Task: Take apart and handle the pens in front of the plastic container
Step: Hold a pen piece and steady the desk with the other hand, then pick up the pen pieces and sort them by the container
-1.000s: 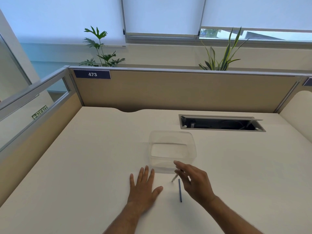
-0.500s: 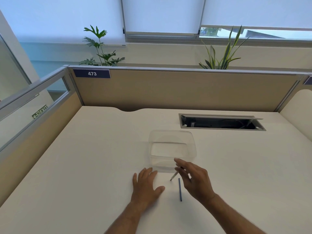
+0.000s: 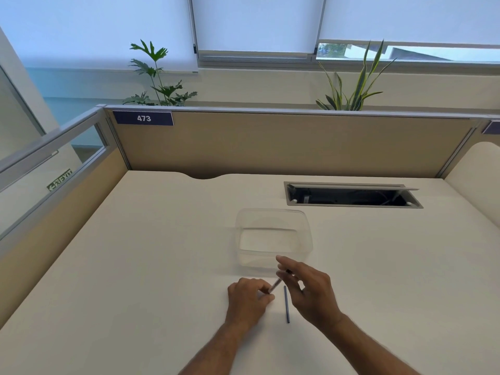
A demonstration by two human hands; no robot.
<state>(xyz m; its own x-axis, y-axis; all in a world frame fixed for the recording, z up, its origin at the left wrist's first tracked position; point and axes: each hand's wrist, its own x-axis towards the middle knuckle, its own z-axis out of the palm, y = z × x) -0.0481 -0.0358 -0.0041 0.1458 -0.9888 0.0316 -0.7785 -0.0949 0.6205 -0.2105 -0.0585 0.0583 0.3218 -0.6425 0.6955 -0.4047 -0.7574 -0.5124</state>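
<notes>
Head view, items as we hold them: one clear-barrelled pen (image 3: 276, 285), gripped between both our hands; left hand (image 3: 247, 299) curled shut on its lower end, right hand (image 3: 308, 289) pinching its upper end, other fingers spread. One dark pen (image 3: 286, 304), flat on desk (image 3: 162, 253) between our wrists. One plastic container (image 3: 273, 236), just beyond our fingertips.

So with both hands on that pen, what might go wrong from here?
Two things, I'd guess. The left hand and right hand pinch the thin pen only at its ends, so it could slip when pulled apart, and small parts might scatter over the desk instead of landing in the clear container. The dark pen lies loose between the wrists; a hand could knock it rolling.
</notes>
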